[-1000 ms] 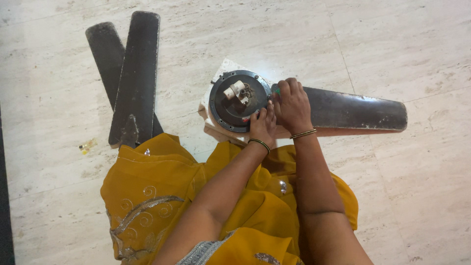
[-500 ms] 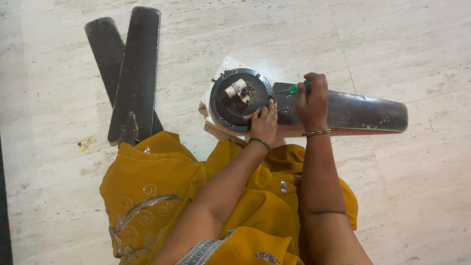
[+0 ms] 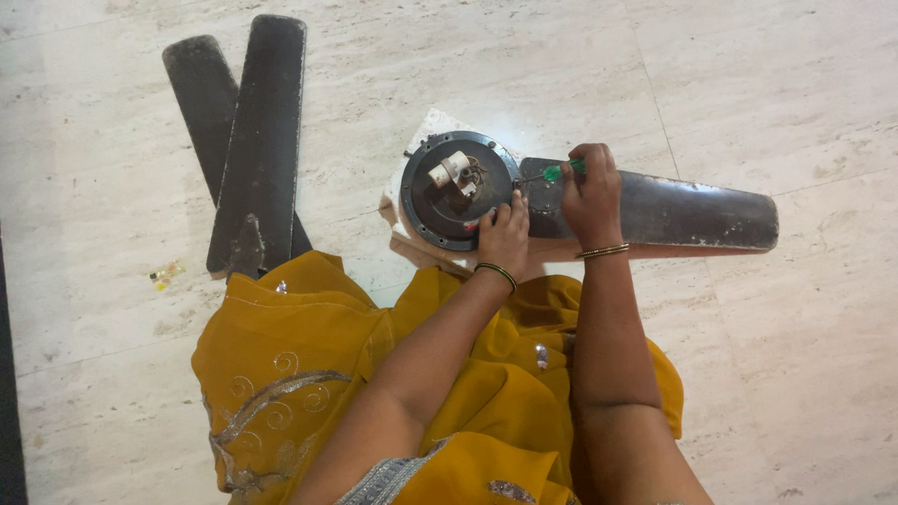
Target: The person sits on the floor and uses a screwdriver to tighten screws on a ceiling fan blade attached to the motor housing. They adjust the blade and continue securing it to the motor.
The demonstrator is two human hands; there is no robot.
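A ceiling-fan motor (image 3: 456, 192), round and dark, is seen lying at the upper centre of the frame on a pale slab (image 3: 423, 131) set on the marble floor (image 3: 767, 84). One blade (image 3: 673, 210) remains joined to the motor and runs out toward the right of the frame. Two other blades (image 3: 253, 140) are already off and lie stacked, one across the other, at the upper left, well apart from the motor.

The right hand (image 3: 591, 192) is clenched around a screwdriver (image 3: 558, 171) with a green handle; its thin shaft is pointed left toward the place where the blade meets the motor rim. The exact screw under the tip is too small to be made out. The left hand (image 3: 505, 234) is pressed on the lower right edge of the motor, fingers curled over the rim, steadying it rather than lifting anything.

A white fitting (image 3: 451, 169) stands at the middle of the motor. Small yellowish bits (image 3: 164, 276) lie on the floor at the left, near the yellow garment (image 3: 309, 365) that fills the lower centre.

Judged from how things lie, the work is well advanced: two blades are detached and only the last one is left. Whether its screws are loosened at all cannot be told.
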